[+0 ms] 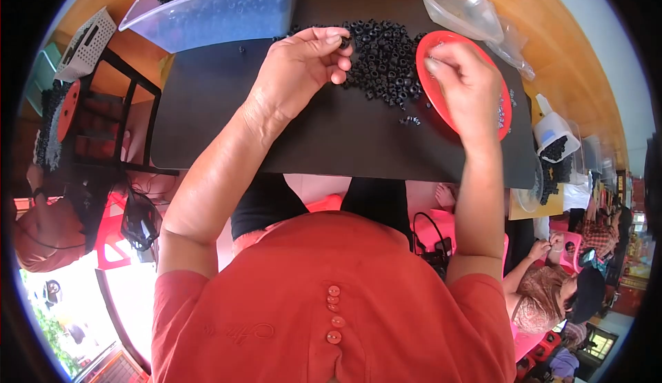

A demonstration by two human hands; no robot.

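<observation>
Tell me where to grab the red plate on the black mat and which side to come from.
Take the red plate by its rim at the near-left arc, coming from the person's side. It lies flat and shallow, so only the raised edge gives purchase. The right hand covers its middle and right, the black ring pile crowds its left, and a clear bag lies beyond it.

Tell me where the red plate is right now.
In the head view, the red plate lies on the black mat's right side, under the right hand, beside the pile of black rings.

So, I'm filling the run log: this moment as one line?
left hand: pinching black ring | right hand: fingers in red dish | ring pile on black mat
</observation>
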